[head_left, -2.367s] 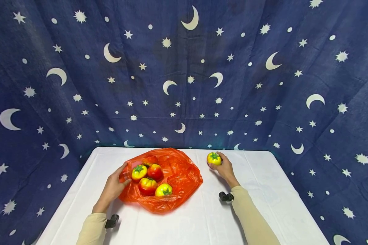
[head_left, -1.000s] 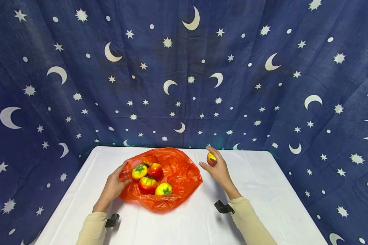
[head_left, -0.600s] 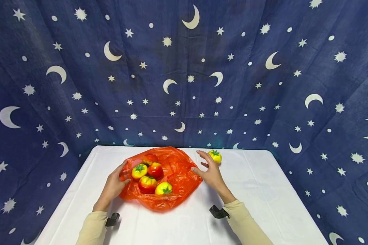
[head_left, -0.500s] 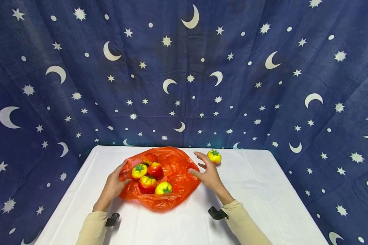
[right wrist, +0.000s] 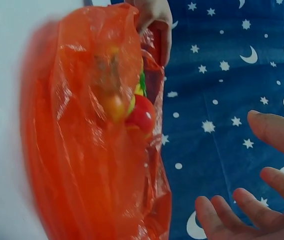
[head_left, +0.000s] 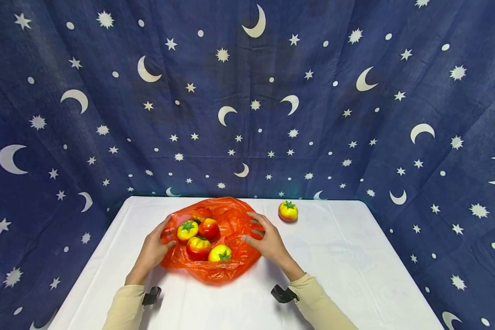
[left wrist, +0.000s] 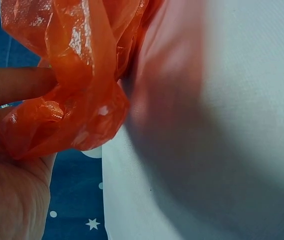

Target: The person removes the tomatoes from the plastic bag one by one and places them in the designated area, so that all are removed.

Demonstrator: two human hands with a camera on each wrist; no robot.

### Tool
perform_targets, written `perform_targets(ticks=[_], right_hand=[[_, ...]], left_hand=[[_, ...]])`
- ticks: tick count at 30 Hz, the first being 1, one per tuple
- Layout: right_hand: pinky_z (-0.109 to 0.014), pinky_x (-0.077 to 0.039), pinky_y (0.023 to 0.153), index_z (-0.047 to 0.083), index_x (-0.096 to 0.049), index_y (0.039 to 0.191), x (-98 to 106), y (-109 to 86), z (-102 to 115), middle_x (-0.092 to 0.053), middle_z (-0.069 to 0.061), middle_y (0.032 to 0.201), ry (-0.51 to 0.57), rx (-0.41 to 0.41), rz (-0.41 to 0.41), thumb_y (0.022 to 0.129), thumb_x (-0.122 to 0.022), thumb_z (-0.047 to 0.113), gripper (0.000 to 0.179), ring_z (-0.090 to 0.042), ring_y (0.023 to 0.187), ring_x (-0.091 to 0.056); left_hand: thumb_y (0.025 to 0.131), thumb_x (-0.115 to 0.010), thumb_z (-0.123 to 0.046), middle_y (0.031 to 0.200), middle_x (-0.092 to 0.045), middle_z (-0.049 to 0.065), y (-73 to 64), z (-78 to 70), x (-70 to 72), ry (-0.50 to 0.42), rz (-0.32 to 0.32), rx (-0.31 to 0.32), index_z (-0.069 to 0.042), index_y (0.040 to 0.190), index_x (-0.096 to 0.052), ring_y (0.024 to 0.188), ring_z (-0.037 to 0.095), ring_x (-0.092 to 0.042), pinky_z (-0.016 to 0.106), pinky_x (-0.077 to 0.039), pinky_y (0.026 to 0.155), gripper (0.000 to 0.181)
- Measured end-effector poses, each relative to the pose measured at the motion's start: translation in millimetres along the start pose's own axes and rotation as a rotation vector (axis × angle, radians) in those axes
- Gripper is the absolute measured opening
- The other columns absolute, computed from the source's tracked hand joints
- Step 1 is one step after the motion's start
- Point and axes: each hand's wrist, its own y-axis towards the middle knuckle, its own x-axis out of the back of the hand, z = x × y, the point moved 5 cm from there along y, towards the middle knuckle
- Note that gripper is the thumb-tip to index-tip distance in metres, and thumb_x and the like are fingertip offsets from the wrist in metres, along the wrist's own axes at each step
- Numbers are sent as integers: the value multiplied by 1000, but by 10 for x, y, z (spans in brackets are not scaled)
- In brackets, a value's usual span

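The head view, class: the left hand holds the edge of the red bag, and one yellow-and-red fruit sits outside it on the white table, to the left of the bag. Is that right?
Not quite: the head view shows the lone fruit to the right of the red bag. It is on the white table, and the left hand does hold the bag's edge.

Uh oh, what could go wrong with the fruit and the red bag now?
The loose fruit is round and sits near the far edge of the table, so a bump might roll it off. Only the left hand grips the bag; the right hand isn't holding it, so the bag could tip if tugged. The front fruit lies right by the bag's front rim, so it might tumble out.
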Motion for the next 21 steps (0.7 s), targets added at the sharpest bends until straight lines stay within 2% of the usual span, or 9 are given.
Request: perform_targets(ticks=[3, 11, 14, 21], right_hand=[[-58, -47, 104, 2, -49, 140, -72, -15, 11, -50, -24, 142, 12, 2, 12, 82, -75, 1, 64, -41, 129, -52], [-49, -52, 101, 17, -52, 139, -299, -16, -174, -54, -11, 141, 20, -14, 55, 82, -78, 13, 63, -38, 128, -54], [-48, -52, 101, 17, -52, 140, -376, -20, -199, -55, -11, 139, 0, -12, 80, 83, -78, 18, 62, -37, 127, -54], [-46, -52, 101, 16, -52, 140, -528, -35, -283, -58, -11, 136, -35, -2, 110, 83, -78, 16, 62, -34, 124, -57]], left_hand=[[81, -71, 5, 152, -38, 28, -2, 2, -1, -3, 7, 17, -13, 155, -29, 140, 49, -35, 61, -29, 116, 87], [82, -72, 4, 153, -37, 28, -5, 20, 7, 8, 18, 40, -13, 156, -28, 140, 49, -35, 61, -29, 115, 88], [81, -72, 4, 152, -37, 28, -6, 22, 6, 7, 16, 32, -13, 156, -28, 140, 49, -35, 61, -30, 115, 88], [82, -70, 5, 153, -36, 28, -1, 47, -19, 10, 33, 42, -14, 156, -26, 140, 49, -34, 61, -30, 115, 89]])
